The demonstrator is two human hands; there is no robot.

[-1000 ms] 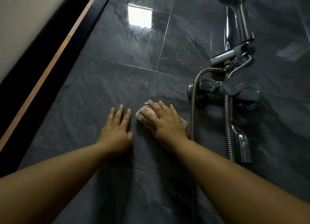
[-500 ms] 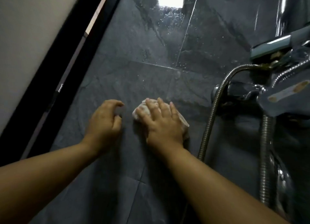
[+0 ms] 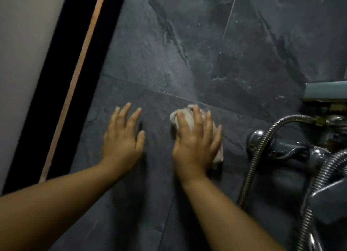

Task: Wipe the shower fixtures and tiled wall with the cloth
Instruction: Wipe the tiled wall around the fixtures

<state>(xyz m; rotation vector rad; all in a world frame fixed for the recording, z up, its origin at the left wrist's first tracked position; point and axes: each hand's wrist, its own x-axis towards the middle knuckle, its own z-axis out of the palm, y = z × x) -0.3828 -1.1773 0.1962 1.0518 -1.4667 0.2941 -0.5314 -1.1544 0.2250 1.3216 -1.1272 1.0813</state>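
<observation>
My right hand (image 3: pixel 197 143) presses a pale bunched cloth (image 3: pixel 185 117) flat against the dark grey tiled wall (image 3: pixel 169 53), its fingers straight and spread over it. The cloth shows above my fingertips and at the hand's right edge. My left hand (image 3: pixel 123 136) lies flat on the wall just to the left, fingers straight and slightly spread, holding nothing. The chrome shower mixer (image 3: pixel 293 151) with its ribbed metal hoses (image 3: pixel 257 156) sits at the right edge, a short way right of the cloth.
A black frame with a copper-coloured strip (image 3: pixel 75 78) runs diagonally down the left, with a pale surface (image 3: pixel 24 53) beyond it. Water drops speckle the upper tiles. Part of a grey fixture (image 3: pixel 326 91) juts in at the right.
The view has moved closer and the fixtures have slid rightward. My left hand's fingers have straightened and now lie flat on the wall. My right hand still presses the cloth, slightly higher, near the grout line.
</observation>
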